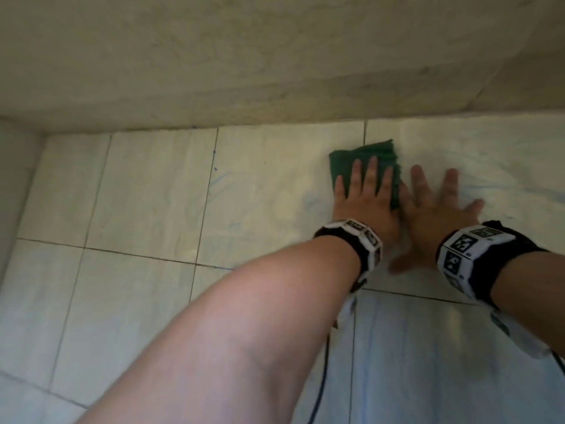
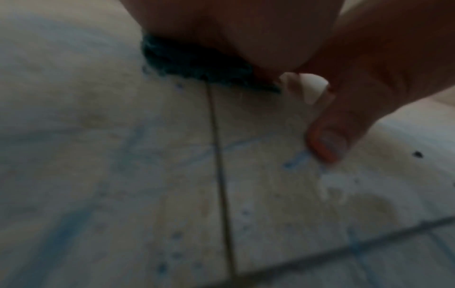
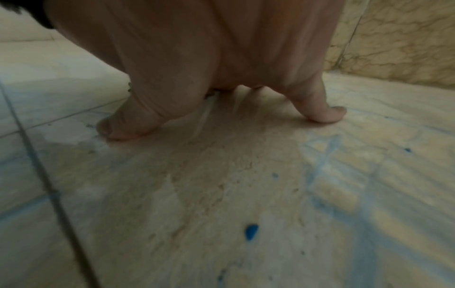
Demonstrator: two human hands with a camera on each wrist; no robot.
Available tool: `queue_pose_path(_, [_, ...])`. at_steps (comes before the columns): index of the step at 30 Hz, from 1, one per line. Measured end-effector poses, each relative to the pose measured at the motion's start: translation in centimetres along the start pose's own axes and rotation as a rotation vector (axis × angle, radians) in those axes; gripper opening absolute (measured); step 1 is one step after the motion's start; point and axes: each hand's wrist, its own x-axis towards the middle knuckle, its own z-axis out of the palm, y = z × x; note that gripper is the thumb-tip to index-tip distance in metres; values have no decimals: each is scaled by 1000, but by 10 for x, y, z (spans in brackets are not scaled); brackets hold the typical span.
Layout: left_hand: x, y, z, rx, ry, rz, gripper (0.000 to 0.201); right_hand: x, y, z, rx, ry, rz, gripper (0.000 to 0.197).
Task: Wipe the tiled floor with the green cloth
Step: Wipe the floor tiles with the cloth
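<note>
The folded green cloth (image 1: 376, 152) lies on the pale tiled floor (image 1: 137, 194), close to the base of the wall. My left hand (image 1: 363, 194) presses flat on it with straight, spread fingers; the cloth's far part shows beyond my fingertips. In the left wrist view the cloth (image 2: 197, 66) shows as a dark green edge under my palm (image 2: 246, 29). My right hand (image 1: 437, 206) lies flat on the bare tile just right of the cloth, fingers spread, blurred. In the right wrist view that hand (image 3: 209, 48) holds nothing, its thumb and little finger touching the floor.
A beige marbled wall (image 1: 244, 56) rises just beyond the cloth, and another surface closes the left side (image 1: 15, 179). Faint blue streaks and a blue spot (image 3: 251, 231) mark the tiles. A dark cable (image 1: 322, 371) hangs below my left wrist.
</note>
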Motion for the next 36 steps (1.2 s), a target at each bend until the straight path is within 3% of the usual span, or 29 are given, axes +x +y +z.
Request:
queue_pose_path(5, [3,-31,-6,20,35,-16,74,-2,0,1,-17,15,14,157])
queue_pose_path(10, [6,-116,-12,-58,80,-251,72,1,2,3,-44,18,23,160])
queue_pose_path(13, [-12,-187,-7,-114,112,-476,72,2,2,3,-37,17,25,161])
queue_pose_path(16, [-32,-207,-1,-166,119,-601,71,1,4,2,-27,18,15,161])
queue_pose_path(18, [-34,-183,5,-165,133,-562,71,0,6,1,-9,8,4,161])
queue_pose_path(23, [-27,-107,18,-56,132,-318,74,1,9,3,3,-6,-31,160])
queue_pose_path(27, [-24,-79,23,21,132,-202,74,5,10,6,31,12,-57,160])
queue_pose_path(32, [-26,-101,17,1,118,-194,74,5,-12,13,53,42,-94,154])
queue_pose_path(36, [-26,-155,13,-78,132,-406,73,9,-52,13,-9,17,-224,152])
